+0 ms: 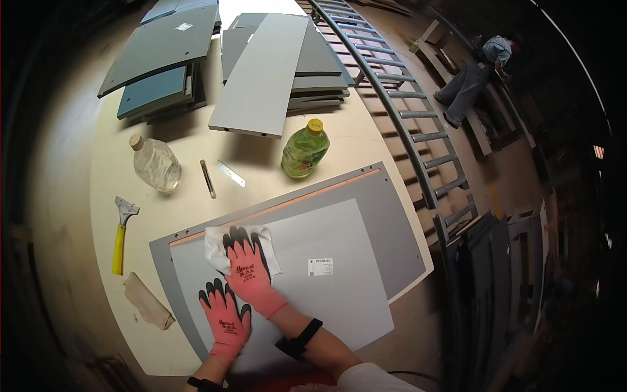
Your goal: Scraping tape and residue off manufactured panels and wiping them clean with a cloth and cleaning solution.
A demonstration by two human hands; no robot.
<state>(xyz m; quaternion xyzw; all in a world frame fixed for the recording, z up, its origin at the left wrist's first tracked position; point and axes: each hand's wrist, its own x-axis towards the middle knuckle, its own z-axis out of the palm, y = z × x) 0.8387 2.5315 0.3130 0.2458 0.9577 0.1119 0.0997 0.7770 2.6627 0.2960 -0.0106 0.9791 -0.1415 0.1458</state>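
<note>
Both of my hands wear pink gloves with black fingertips. My right hand [249,273] presses a crumpled white cloth [269,251] onto a light grey panel [339,307], its fingers close together on the cloth. My left hand [225,321] lies open on the same panel, below and left of the cloth, with its fingers spread. The light panel rests on a darker grey panel [398,238] that has small holes and an orange strip along its far edge. A white label [320,267] is stuck on the light panel, right of my right hand.
On the cream table [104,163] are a yellow-handled scraper [120,238], a beige cloth [147,302], a clear bottle [155,164], a green bottle [305,151], a slim knife [208,178] and a blade [231,174]. Stacked panels [261,72] stand beyond. A roller conveyor [418,115] runs right; a person [473,75] works past it.
</note>
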